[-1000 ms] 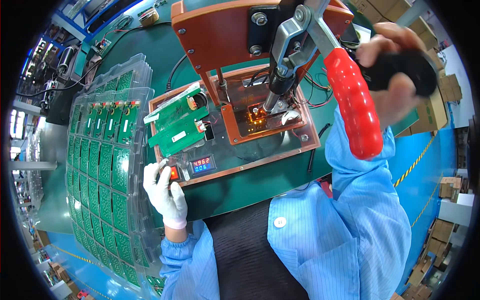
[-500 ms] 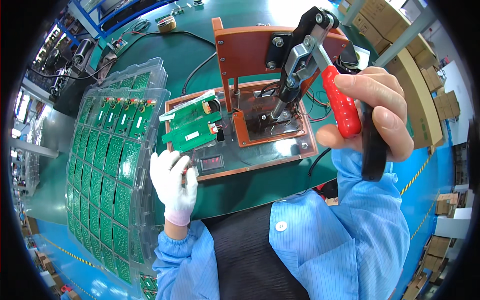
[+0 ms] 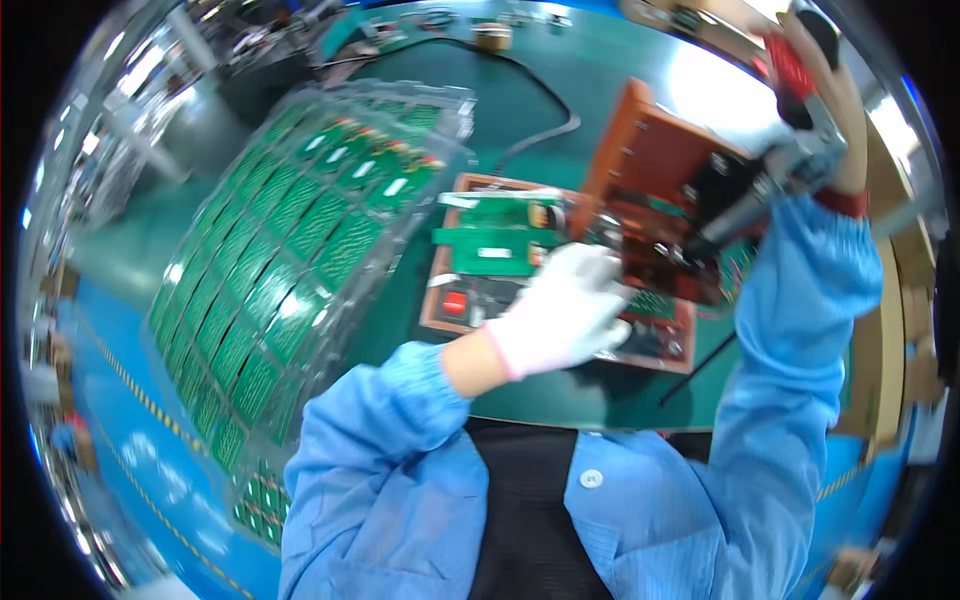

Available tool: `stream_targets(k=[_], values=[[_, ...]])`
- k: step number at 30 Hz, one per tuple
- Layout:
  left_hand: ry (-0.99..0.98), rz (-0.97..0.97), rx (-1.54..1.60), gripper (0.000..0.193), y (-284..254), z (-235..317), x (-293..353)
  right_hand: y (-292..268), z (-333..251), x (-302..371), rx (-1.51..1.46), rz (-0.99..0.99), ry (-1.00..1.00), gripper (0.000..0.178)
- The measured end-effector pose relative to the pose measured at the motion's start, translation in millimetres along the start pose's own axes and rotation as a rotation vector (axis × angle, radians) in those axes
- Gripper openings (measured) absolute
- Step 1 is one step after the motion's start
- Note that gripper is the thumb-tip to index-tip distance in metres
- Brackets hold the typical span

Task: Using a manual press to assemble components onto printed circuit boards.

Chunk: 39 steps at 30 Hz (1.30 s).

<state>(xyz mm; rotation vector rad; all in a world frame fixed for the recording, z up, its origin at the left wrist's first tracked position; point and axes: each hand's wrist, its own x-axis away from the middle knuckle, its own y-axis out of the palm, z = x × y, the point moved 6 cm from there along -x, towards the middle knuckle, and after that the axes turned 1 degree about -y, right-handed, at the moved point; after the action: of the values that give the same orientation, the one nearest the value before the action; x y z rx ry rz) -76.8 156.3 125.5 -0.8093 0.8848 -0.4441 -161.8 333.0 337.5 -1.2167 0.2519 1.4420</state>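
Note:
My right hand [image 3: 843,115], bare, is at the upper right, closed round the red handle [image 3: 790,68] of a toggle clamp lever [image 3: 808,150]. A black elongated object [image 3: 820,38] shows beside that handle; its kind is unclear. The lever joins an orange-brown test fixture [image 3: 640,150], whose dark clear press plate [image 3: 665,260] is lifted over a green circuit board [image 3: 655,305]. My left hand [image 3: 565,310], in a white glove, reaches over the fixture base with blurred fingers apart. Nothing shows in them. Two green boards [image 3: 495,252] with connectors lie left of that hand.
Clear plastic trays [image 3: 330,290] full of green circuit boards stand stacked on the left. A red button [image 3: 455,303] sits at the base's front left corner. A black cable [image 3: 570,120] runs behind the fixture. Cardboard boxes [image 3: 880,330] stand at the right.
My right hand has swung the lever up and away, and the press plate has risen. My left hand has left the base's front left corner for its middle. The whole view has shifted.

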Motion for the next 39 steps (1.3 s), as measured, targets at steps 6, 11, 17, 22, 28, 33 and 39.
stream_targets(k=[6, 11, 17, 22, 28, 33, 39], values=[[-0.689, -0.396, 0.605, 0.035, 2.6, -8.9, -21.2, 20.7, -8.0, 47.3, -1.109, 0.113, 0.790, 0.037], [0.224, -0.357, -0.719, 0.017, 103.7, -15.5, -7.9, 33.6, -2.2, 51.8, -1.217, 0.051, 1.037, 0.041], [0.365, -0.105, -0.254, 0.025, 2.0, 12.6, 6.1, 41.0, 10.2, 56.5, -1.243, -0.068, 1.074, 0.039], [0.294, -0.101, -0.232, 0.021, -99.4, -30.1, 24.0, 35.0, -1.8, 51.3, -1.182, 0.040, 1.018, 0.040], [-0.500, 0.421, -0.801, 0.024, -264.4, -259.6, 70.7, 32.3, 5.0, 62.9, -1.215, 0.006, 1.044, 0.045], [-1.068, 0.337, -0.690, 0.023, -304.9, -410.7, 145.3, 33.4, 13.0, 68.6, -1.283, 0.058, 0.979, 0.050], [-1.152, -0.021, -0.568, 0.029, -267.4, -465.6, 159.0, 31.7, 25.8, 68.9, -1.329, -0.115, 0.921, 0.038]])
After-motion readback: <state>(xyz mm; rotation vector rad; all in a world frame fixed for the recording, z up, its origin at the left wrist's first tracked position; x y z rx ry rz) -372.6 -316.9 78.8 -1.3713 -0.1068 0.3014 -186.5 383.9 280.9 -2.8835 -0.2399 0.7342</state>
